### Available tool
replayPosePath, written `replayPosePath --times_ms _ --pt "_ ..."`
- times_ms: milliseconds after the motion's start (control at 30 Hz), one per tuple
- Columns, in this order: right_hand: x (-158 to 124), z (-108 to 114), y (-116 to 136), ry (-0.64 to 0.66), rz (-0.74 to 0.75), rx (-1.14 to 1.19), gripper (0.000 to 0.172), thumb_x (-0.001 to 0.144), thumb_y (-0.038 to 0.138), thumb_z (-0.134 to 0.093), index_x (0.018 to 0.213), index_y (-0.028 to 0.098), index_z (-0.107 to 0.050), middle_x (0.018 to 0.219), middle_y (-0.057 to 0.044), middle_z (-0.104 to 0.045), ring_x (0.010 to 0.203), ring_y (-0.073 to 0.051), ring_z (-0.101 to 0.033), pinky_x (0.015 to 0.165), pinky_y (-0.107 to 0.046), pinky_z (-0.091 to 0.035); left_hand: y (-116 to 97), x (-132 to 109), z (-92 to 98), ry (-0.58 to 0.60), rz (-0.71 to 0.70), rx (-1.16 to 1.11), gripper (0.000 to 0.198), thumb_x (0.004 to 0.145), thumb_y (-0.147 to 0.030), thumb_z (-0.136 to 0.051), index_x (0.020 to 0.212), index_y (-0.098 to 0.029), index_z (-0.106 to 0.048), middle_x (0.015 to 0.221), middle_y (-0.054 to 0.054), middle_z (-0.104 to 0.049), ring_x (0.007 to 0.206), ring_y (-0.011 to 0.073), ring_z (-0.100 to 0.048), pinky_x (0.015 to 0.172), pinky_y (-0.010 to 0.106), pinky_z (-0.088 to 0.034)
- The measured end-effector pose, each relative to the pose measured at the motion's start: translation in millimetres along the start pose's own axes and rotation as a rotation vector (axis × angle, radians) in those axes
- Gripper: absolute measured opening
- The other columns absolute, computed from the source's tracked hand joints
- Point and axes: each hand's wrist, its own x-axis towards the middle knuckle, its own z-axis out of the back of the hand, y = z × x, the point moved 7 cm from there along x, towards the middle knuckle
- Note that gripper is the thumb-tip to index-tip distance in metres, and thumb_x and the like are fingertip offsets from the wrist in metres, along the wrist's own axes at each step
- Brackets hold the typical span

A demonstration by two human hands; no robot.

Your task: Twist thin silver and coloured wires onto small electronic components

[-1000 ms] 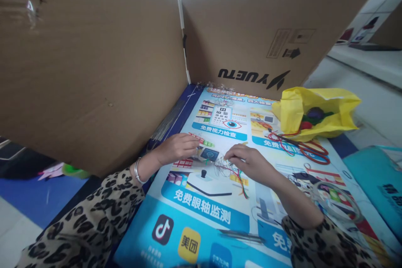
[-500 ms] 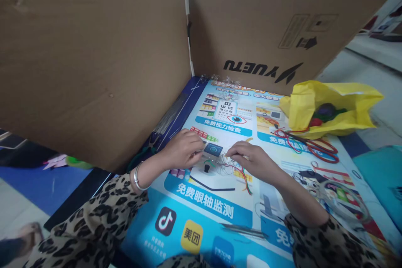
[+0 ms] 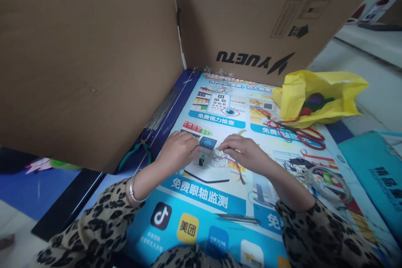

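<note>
My left hand (image 3: 180, 148) is closed in a pinch on what looks like thin wire. Opposite it, my right hand (image 3: 246, 153) also pinches the wire, thumb and forefinger together. Between and below the fingertips hangs a loose tangle of fine wire (image 3: 220, 159). Coloured threads (image 3: 239, 170), red, green and yellow, trail from the tangle towards the right. The exact grip points are too small to make out. Both hands are just above a printed poster (image 3: 216, 213).
Cardboard walls (image 3: 94, 50) stand at left and back. Teal-handled pliers (image 3: 138, 153) and straight wires (image 3: 163, 109) lie left. Right are a yellow bag (image 3: 329, 111), red-handled scissors (image 3: 310, 138), a wire coil (image 3: 333, 184) and a teal box (image 3: 373, 171). Thin rods (image 3: 238, 219) lie in front.
The view has shifted slightly, bringing the pliers and teal box further into sight. My two hands have come marginally closer together, still pinching the wire.
</note>
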Motion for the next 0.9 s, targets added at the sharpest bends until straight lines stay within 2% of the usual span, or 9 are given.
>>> replayPosePath --times_ms 233,467,667,900 --pt "0.3 1.2 1.6 -0.008 -0.008 -0.011 0.020 0.088 0.016 -0.048 0.093 0.022 -0.066 0.089 -0.005 -0.069 0.088 -0.018 -0.062 0.079 -0.035 -0.051 -3.3 -0.9 -1.0 0.006 0.052 0.057 0.023 0.083 -0.036 -0.056 0.072 -0.017 -0.064 0.073 0.006 -0.062 0.077 0.0212 -0.056 0.067 0.034 -0.034" --pt "0.0 -1.6 4.7 0.006 0.012 -0.044 0.020 0.087 0.013 -0.048 0.093 0.021 -0.065 0.089 -0.004 -0.069 0.089 -0.018 -0.061 0.079 -0.033 -0.050 -4.2 -1.6 -5.9 0.016 0.111 0.106 0.019 0.083 -0.019 -0.053 0.066 -0.017 -0.062 0.070 0.006 -0.061 0.075 0.0216 -0.055 0.065 0.036 -0.033" --pt "1.5 -3.0 11.6 0.010 0.048 -0.064 0.020 0.089 0.015 -0.047 0.091 0.021 -0.065 0.087 -0.005 -0.070 0.086 -0.019 -0.061 0.076 -0.034 -0.051 -6.3 0.1 -7.8 0.028 0.110 0.142 0.018 0.078 -0.025 -0.061 0.063 -0.016 -0.064 0.068 0.007 -0.061 0.076 0.0237 -0.055 0.065 0.038 -0.034" --pt "2.0 -3.9 12.5 0.024 0.030 -0.071 0.020 0.088 0.016 -0.047 0.092 0.021 -0.066 0.087 -0.006 -0.069 0.087 -0.019 -0.061 0.076 -0.036 -0.051 1.2 -0.3 -8.4 0.037 0.203 0.107 0.013 0.075 -0.017 -0.061 0.063 -0.017 -0.063 0.073 0.007 -0.061 0.076 0.0227 -0.055 0.065 0.036 -0.035"
